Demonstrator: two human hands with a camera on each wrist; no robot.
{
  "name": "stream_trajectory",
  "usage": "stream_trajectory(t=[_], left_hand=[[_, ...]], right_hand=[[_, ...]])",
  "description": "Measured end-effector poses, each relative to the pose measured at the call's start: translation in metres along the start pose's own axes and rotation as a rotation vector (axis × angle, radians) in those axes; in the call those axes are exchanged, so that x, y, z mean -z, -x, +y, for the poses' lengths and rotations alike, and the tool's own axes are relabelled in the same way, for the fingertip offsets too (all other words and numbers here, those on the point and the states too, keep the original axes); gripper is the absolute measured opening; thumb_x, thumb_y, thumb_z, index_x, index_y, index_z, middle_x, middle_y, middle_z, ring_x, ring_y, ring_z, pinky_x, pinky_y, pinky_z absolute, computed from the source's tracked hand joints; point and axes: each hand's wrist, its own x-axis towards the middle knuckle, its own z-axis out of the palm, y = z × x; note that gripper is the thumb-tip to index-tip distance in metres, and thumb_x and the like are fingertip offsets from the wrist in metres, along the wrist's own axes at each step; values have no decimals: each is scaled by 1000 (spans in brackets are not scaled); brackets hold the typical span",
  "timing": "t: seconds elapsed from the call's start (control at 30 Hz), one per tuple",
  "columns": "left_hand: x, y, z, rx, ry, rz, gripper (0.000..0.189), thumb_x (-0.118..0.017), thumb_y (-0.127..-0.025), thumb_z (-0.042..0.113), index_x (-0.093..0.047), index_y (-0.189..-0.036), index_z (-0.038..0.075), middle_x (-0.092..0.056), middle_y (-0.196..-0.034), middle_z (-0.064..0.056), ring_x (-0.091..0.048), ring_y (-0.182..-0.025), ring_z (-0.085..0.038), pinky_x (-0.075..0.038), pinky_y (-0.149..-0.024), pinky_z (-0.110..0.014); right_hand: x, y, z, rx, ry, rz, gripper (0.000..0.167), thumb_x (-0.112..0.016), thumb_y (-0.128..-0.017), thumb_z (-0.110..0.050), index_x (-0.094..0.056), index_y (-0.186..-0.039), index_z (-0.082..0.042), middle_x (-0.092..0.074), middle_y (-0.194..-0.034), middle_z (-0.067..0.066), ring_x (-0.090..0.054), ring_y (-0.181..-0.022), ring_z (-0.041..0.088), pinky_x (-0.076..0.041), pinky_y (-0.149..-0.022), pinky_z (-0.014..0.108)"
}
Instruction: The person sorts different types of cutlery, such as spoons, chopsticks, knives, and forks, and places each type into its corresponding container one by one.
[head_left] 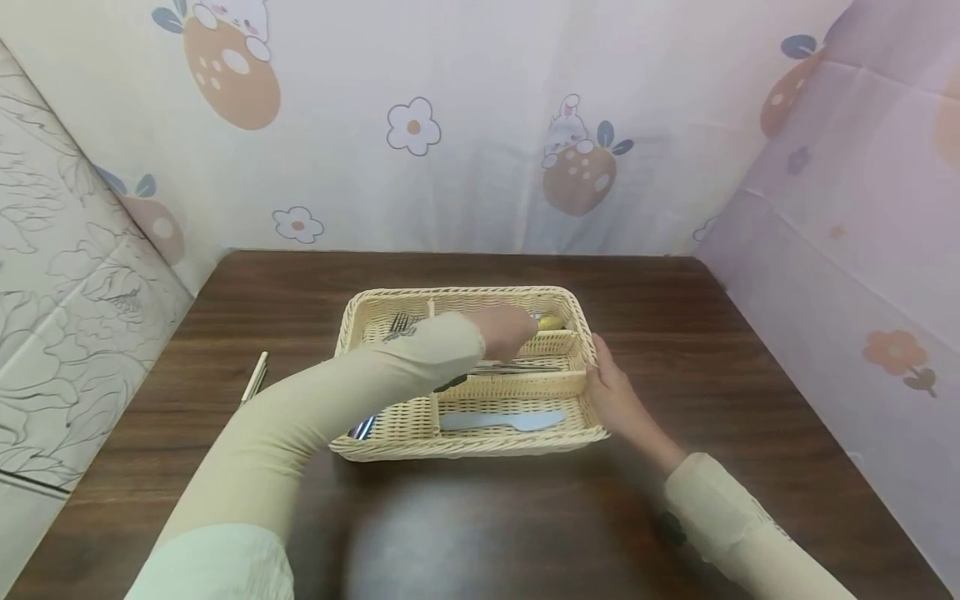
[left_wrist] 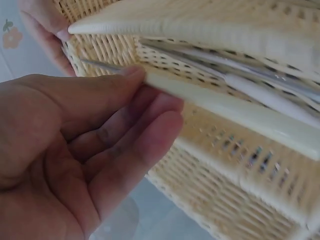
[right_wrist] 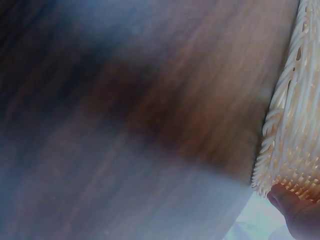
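A cream wicker cutlery basket [head_left: 480, 450] with several compartments stands on the table. Between thumb and fingertips my left hand [left_wrist: 85, 140] pinches a cream-handled utensil [left_wrist: 225, 107] by the part where its thin grey metal end starts; its exact kind is unclear. In the head view that left hand [head_left: 506, 329] reaches over the back and middle compartments. White-handled metal utensils [left_wrist: 255, 92] lie beside the pinched one. My right hand [head_left: 615, 396] holds the basket's right end at the rim; in the right wrist view only part of this hand [right_wrist: 300, 212] shows.
Forks [head_left: 402, 322] lie in the back left compartment, and a gold-coloured piece [head_left: 551, 322] in the back right. A pale knife [head_left: 525, 420] occupies the front right, a shiny piece [head_left: 363, 428] the front left. Chopsticks [head_left: 256, 379] lie on the table [head_left: 645, 292] left of the basket.
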Motion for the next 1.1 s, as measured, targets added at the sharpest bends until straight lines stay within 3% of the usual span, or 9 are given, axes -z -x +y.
stream_trajectory(t=[0.2,0.33,0.47,0.87,0.97,1.1], left_hand=[[-6,-7,8,24,-40,-108,21,-53,-87,-6,-57,-100,9,-49,-79,0,-43,-64,-12,-39,-53,-22],[-9,-5,14,19,-93,-136,18,-48,-94,0,-59,-105,9,-54,-87,-1,-48,-70,-13,-41,-57,-23],[-11,-7,18,1,-143,-151,20,-45,-97,3,-59,-109,8,-52,-83,0,-45,-69,-11,-38,-61,-22],[-21,-35,17,21,-256,-239,22,-49,-94,2,-59,-113,6,-50,-81,-1,-44,-65,-11,-39,-57,-21],[-18,-28,13,22,-199,-196,20,-53,-92,-1,-58,-110,7,-54,-85,-2,-46,-66,-11,-40,-56,-21],[-1,3,6,22,53,-66,30,-59,-82,-11,-60,-109,3,-60,-88,-4,-50,-63,-12,-46,-54,-22]], right_hand=[[-1,-1,0,0,-2,0,56,-29,-102,-8,-3,-151,0,-19,-148,32,-20,-136,43,-14,-110,52],[-1,-1,0,0,-3,-1,55,-29,-102,-7,-4,-151,0,-19,-149,32,-21,-136,43,-15,-110,52],[-2,-1,1,12,-3,1,55,-29,-102,-7,-4,-150,1,-18,-149,31,-20,-137,43,-14,-110,52],[-2,-1,0,7,-8,2,55,-28,-102,-6,-4,-150,3,-14,-150,31,-17,-138,42,-13,-110,51],[-2,-2,0,10,-13,0,55,-28,-102,-6,-3,-150,2,-13,-151,30,-16,-138,42,-12,-111,51],[-1,-1,1,14,4,0,55,-28,-102,-8,-3,-150,2,-14,-150,32,-17,-137,43,-14,-110,52]])
